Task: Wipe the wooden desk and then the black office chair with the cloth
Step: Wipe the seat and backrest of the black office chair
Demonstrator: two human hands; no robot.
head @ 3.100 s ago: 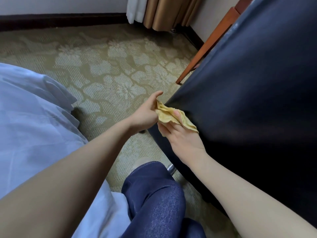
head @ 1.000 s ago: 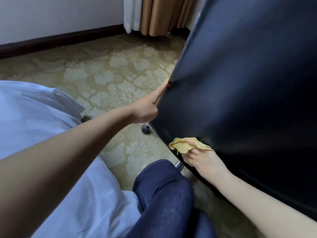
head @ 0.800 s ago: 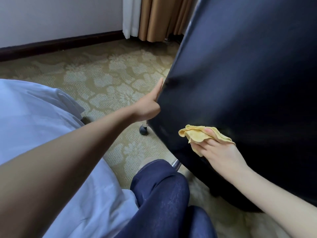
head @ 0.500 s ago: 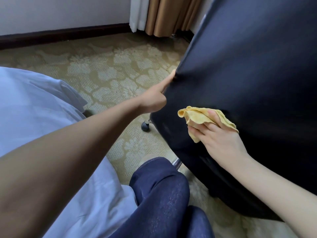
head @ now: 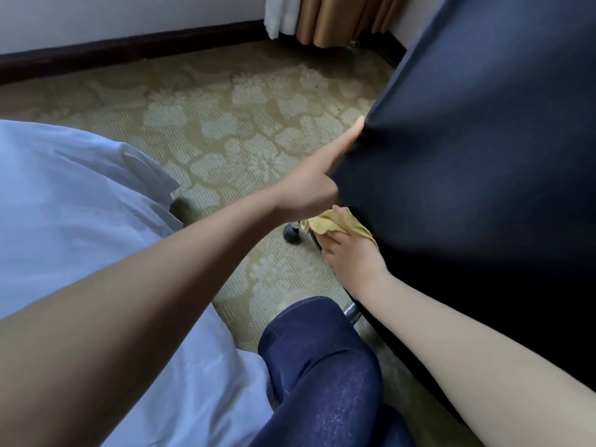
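Head view: the camera looks down past both forearms at the back of the black office chair [head: 483,156], which fills the right side. The wooden desk is not in sight.
Cloth [head: 332,222]: yellow and bunched, it lies against the chair's lower left edge, above a caster [head: 292,233].
Right hand [head: 351,256]: its fingers are curled over the cloth and hold it to the black surface. One fingertip shows past the cloth's top fold.
Left hand [head: 309,188]: the thumb lies straight up along the chair's left edge. The other fingers bend round that edge, partly hidden, so the hand appears to grip and steady the chair.
Key relation: the chair back runs up and to the right from the cloth, so nearly all of it lies above and right of the right hand. The left hand sits just above the cloth on the same edge, almost touching it.
Nearer hand: the right hand already has the cloth, so the stroke belongs to it.
Step in hand: this is probably the chair stage of the task. The desk's state cannot be checked.
Next move: likely a sweep up and rightward across the chair back, away from the left hand.
Risk: the chair stands on casters and may roll or swivel if the left hand eases off.
Surroundings: patterned carpet [head: 225,140], white bedding [head: 80,188] at left, a denim-clad knee [head: 322,366] below.
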